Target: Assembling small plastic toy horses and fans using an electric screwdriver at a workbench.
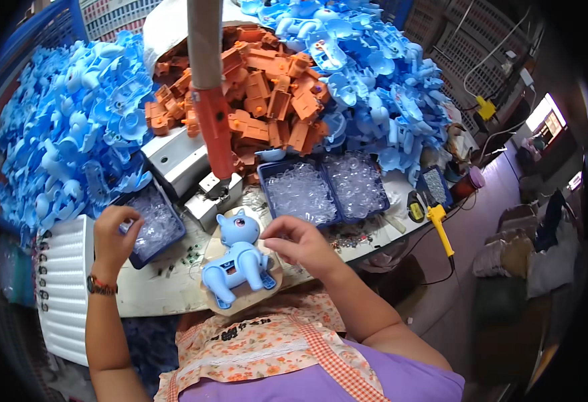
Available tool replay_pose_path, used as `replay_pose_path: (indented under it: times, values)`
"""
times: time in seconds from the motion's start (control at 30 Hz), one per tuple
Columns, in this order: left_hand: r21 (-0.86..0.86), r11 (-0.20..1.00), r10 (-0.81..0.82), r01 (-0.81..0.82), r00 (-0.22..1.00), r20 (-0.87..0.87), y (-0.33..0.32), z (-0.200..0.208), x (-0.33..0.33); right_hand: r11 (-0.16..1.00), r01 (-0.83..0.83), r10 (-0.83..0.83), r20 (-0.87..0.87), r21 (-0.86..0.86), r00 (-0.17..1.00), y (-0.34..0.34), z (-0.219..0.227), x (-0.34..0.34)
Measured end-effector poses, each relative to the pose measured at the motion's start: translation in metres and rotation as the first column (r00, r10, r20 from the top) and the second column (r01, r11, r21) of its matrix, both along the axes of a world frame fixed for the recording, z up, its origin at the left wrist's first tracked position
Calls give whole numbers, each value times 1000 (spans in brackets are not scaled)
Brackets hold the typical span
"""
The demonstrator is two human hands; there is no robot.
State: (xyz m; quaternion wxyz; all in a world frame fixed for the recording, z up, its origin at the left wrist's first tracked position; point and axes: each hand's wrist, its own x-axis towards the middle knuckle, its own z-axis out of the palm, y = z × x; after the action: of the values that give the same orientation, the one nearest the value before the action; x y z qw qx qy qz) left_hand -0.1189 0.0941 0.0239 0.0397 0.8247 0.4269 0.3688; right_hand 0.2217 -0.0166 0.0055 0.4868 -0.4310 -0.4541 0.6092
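A light-blue toy pony (240, 262) lies on its side on a pale rounded pad at the table's front edge. An opening in its body shows dark and orange parts inside. Beside its head is my right hand (299, 245), thumb and fingers drawn together; anything between them is too small to make out. Over the left blue tray (176, 239) of clear plastic pieces (155, 220) is my left hand (112, 240), fingers curled toward the thumb, and what they hold cannot be seen. An orange-red power screwdriver (212, 130) hangs point-down above the pony.
Heaps of blue toy shells (80, 127) and orange boxy parts (277, 87) fill the back. Two blue trays (339, 216) of clear pieces stand behind the pony, near a metal block fixture (177, 161). At right sits a yellow soldering iron (441, 228); a white ridged tray (66, 288) is at left.
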Motion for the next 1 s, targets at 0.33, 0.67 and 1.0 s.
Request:
replay_pose_path:
  times: [0.33, 0.67, 1.0]
  values:
    - [-362, 781, -61, 508, 640, 766, -80, -21, 95, 891, -51, -139, 377, 451, 916, 4, 15, -49]
    - [-479, 724, -95, 497, 759, 644, -85, -30, 101, 985, -143, 91, 423, 92, 902, 10, 11, -31]
    - [-444, 791, -184, 420, 856, 483, -80, -38, 91, 942, -215, 4, 630, 259, 776, 12, 6, -40]
